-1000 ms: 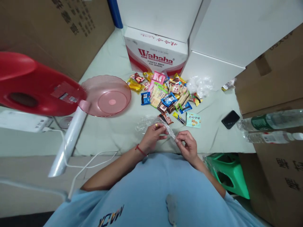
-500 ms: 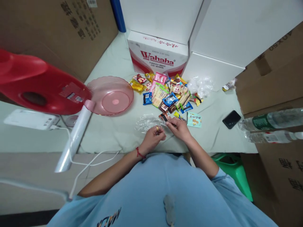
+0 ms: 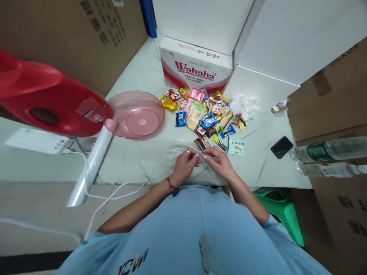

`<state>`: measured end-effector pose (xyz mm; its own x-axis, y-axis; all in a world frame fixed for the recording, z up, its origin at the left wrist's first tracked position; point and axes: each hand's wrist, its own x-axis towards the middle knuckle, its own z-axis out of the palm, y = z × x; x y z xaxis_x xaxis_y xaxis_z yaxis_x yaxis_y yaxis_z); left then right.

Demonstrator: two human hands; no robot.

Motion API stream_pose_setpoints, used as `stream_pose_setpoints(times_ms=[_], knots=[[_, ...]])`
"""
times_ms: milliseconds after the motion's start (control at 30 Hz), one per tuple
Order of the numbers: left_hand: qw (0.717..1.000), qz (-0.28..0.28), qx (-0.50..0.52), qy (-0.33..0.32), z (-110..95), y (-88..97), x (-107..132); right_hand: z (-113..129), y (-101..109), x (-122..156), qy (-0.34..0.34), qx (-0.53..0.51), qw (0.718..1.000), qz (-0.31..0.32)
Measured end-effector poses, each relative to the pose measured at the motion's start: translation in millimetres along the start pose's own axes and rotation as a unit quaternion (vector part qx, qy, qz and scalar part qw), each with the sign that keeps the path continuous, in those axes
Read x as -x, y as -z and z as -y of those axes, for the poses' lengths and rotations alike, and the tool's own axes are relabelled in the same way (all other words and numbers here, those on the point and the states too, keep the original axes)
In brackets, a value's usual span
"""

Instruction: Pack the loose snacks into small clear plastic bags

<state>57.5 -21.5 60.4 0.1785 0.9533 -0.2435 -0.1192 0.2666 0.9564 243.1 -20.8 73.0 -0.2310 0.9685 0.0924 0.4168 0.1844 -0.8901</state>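
Note:
Close to the table's front edge, my left hand (image 3: 186, 164) is closed in a pinch on a crumpled clear plastic bag (image 3: 176, 149), which spreads out to its left. My right hand (image 3: 219, 162) is right beside it, thumb and fingers bent together at the bag's right end. Whether its fingertips grip the plastic is hard to make out, but they meet it. Just beyond my hands lie a brown snack packet (image 3: 202, 143), a yellow and black packet (image 3: 220, 144) and a light teal packet (image 3: 237, 146). A heap of wrapped snacks (image 3: 208, 120) is behind them.
A pink glass plate (image 3: 120, 103) and a red plastic jug (image 3: 65, 99) are at left, near a film roll (image 3: 91, 164) and a white cable (image 3: 114, 199). A Wahaha box (image 3: 197, 68) stands behind. Crumpled clear plastic (image 3: 246, 107), a phone (image 3: 281, 147) and bottles (image 3: 329, 149) are at right.
My right hand has drawn back slightly from the brown packet towards my left hand. Both hands are now closer together at the plastic bag. The view has shifted a little.

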Motion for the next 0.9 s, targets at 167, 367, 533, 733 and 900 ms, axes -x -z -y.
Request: stream_pose_setpoints(times_ms=[167, 367, 533, 733, 900], knots=[[0.999, 0.018, -0.034, -0.02, -1, 12.6, 10, -9, 4, -9, -0.067, -0.044, 0.996, -0.042], [0.986, -0.005, -0.142, -0.088, -2, 28.6, 27, 4, -7, -1, -0.088, -0.089, 0.992, 0.011], [0.987, 0.018, -0.141, -0.081, -3, 27.0, 31, 12, -19, -2, -0.104, -0.137, 0.982, 0.082], [0.997, -0.007, -0.066, -0.048, -3, 51.1, 42, -6, 4, 8, -0.171, -0.208, 0.963, -0.006], [0.99, -0.086, -0.103, -0.043, 11, 89.4, 52, -22, 18, 29, -0.214, -0.232, 0.945, -0.085]])
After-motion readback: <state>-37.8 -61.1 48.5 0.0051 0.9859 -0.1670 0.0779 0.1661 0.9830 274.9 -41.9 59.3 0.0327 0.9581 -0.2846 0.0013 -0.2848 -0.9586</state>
